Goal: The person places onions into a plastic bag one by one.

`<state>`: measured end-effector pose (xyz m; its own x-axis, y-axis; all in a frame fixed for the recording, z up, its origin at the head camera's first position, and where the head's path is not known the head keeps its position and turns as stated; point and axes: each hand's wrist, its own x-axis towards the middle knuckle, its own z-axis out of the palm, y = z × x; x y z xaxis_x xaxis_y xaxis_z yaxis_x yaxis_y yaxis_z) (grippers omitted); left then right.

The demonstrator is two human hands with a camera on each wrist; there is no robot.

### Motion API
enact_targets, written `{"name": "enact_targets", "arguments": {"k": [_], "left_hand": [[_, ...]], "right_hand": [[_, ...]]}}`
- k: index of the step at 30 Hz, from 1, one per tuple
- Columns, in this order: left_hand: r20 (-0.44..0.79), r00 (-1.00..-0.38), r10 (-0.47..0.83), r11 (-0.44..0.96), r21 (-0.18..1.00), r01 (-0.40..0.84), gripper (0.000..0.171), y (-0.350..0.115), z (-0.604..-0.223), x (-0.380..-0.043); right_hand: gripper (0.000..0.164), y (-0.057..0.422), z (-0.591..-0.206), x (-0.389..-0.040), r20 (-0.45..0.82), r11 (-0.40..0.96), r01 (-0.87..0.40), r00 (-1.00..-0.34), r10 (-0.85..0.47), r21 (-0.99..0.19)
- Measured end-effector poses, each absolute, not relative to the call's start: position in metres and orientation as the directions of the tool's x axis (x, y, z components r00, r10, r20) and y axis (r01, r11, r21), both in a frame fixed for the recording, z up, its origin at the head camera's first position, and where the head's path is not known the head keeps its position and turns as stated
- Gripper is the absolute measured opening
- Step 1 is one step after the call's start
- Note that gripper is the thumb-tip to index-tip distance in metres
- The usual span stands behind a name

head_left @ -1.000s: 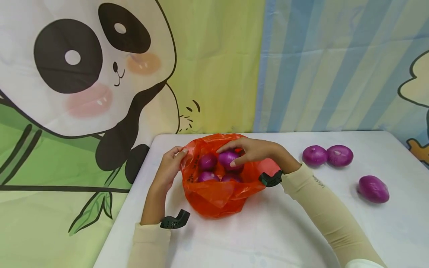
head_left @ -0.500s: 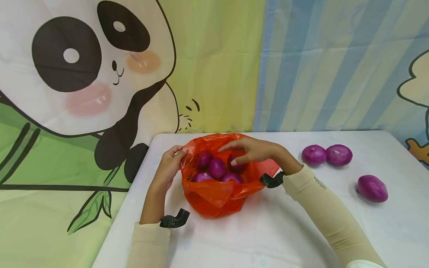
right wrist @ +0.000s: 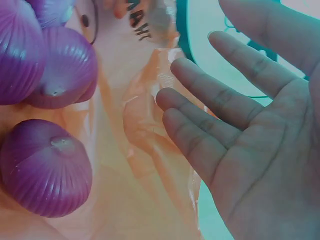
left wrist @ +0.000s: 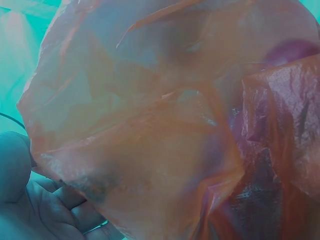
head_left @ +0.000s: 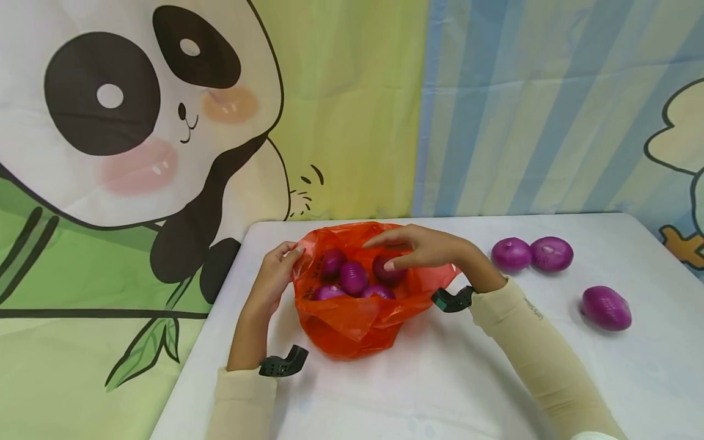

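Note:
A red plastic bag (head_left: 352, 327) stands on the table with its mouth open upward. Several purple onions lie inside, among them a middle onion (head_left: 354, 278) and a darker one (head_left: 388, 271) on the right. My left hand (head_left: 273, 275) pinches the bag's left rim between thumb and fingers; the left wrist view shows mostly the bag's thin plastic (left wrist: 150, 125). Over the bag's right side hovers my right hand (head_left: 431, 249), fingers spread and holding nothing. In the right wrist view its straight fingers (right wrist: 220, 105) are apart from the onions (right wrist: 47, 167).
On the white table (head_left: 473, 379), a pair of purple onions (head_left: 511, 255) sits side by side at the back right. A single onion (head_left: 606, 308) lies farther right and nearer. Behind the table hangs a cartoon panda cloth (head_left: 220, 104).
My right hand has let go of an onion, which has dropped among the others in the bag. The hand has drawn slightly right. My left hand keeps its grip on the rim.

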<state>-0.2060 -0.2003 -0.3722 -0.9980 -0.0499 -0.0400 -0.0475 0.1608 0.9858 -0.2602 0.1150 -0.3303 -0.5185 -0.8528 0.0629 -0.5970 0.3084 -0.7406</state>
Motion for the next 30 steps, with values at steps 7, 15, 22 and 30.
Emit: {"name": "enact_targets", "arguments": {"k": [7, 15, 22, 30], "left_hand": [[-0.045, -0.998, -0.053, 0.152, 0.987, -0.052, 0.029, -0.203, -0.373, -0.205], [-0.046, -0.998, -0.043, 0.150, 0.987, -0.052, 0.030, -0.203, -0.370, -0.204], [-0.051, -0.998, -0.045, 0.146, 0.988, -0.057, 0.028, -0.202, -0.370, -0.205], [-0.052, -0.998, -0.045, 0.157, 0.986, -0.059, 0.029, -0.202, -0.371, -0.206]], "right_hand": [[0.043, 0.123, -0.330, -0.251, 0.171, 0.238, -0.578, -0.563, -0.809, -0.781], [0.038, 0.146, -0.334, -0.245, 0.268, 0.184, -0.562, -0.625, -0.733, -0.806], [0.039, 0.177, -0.340, -0.246, 0.228, 0.165, -0.440, -0.707, -0.669, -0.883], [0.039, 0.216, -0.355, -0.246, 0.189, 0.243, -0.385, -0.799, -0.571, -0.890]]}}
